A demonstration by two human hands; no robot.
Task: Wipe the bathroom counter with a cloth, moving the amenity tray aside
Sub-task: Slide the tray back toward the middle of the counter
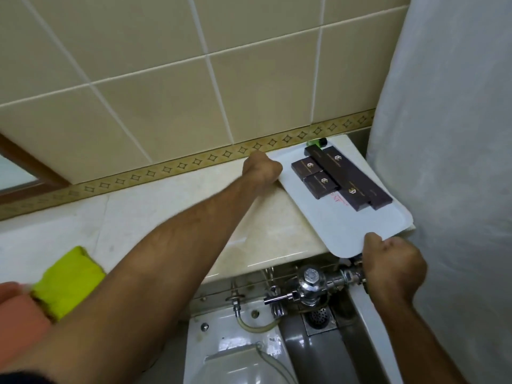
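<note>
**Tray: tip hazard**

Tray [318, 217] at bench [166, 217] end, near corner overhanging. Your left hand [261, 169] and right hand [393, 263] have fingers clamped on its edges. Tilt it and boxes [340, 177] slide off. Cloth [68, 278] well left of tray.

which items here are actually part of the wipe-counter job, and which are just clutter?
Part of the job:
- white amenity tray, gripped by left hand at the far edge and right hand at the near corner
- yellow-green cloth, lying on the counter
- marble counter

Just there:
- dark amenity boxes on the tray
- chrome flush valve
- toilet
- shower curtain
</note>
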